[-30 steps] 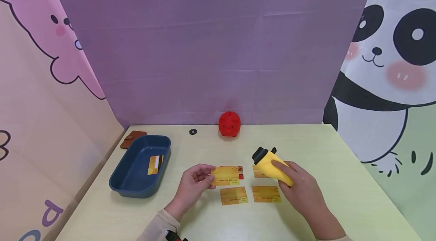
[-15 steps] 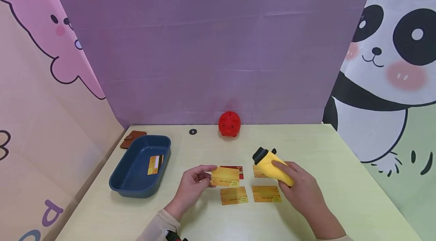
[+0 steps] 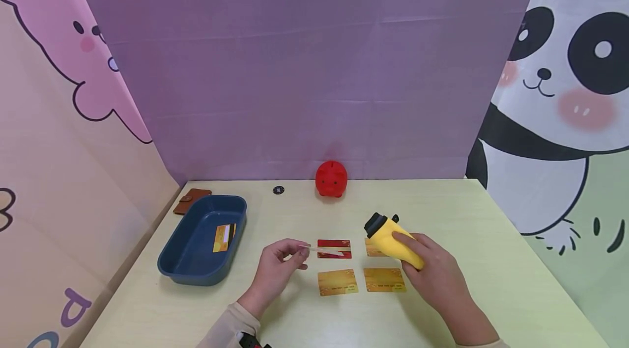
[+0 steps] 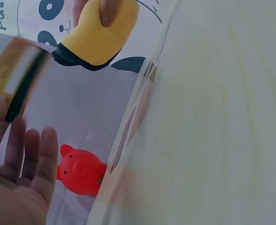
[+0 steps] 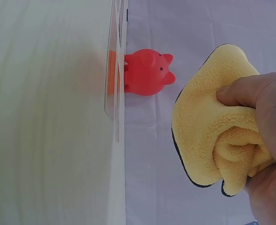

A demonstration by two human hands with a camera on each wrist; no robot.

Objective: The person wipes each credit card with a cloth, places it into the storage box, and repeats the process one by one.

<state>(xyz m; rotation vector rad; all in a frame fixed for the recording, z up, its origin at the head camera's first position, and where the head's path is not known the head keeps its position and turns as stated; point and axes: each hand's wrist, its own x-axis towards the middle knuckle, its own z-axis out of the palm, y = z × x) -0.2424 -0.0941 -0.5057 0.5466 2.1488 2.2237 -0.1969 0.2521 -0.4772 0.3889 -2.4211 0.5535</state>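
Note:
My left hand pinches a gold bank card between thumb and fingers above the table. In the head view it is turned almost edge-on; the left wrist view shows its white and black stripes. Behind it lies a red bank card. My right hand grips a folded yellow cloth with black edging, held above the table. Two gold cards lie in front, one to the left and one to the right. Another gold card is partly hidden by the cloth.
A blue bin with a gold card inside stands at the left. Behind it lies a brown wallet. A small black disc and a red piggy bank are near the table's back edge.
My left hand has turned the gold card from face-up to nearly edge-on, so the red card behind it shows more. The right hand and cloth have stayed put.

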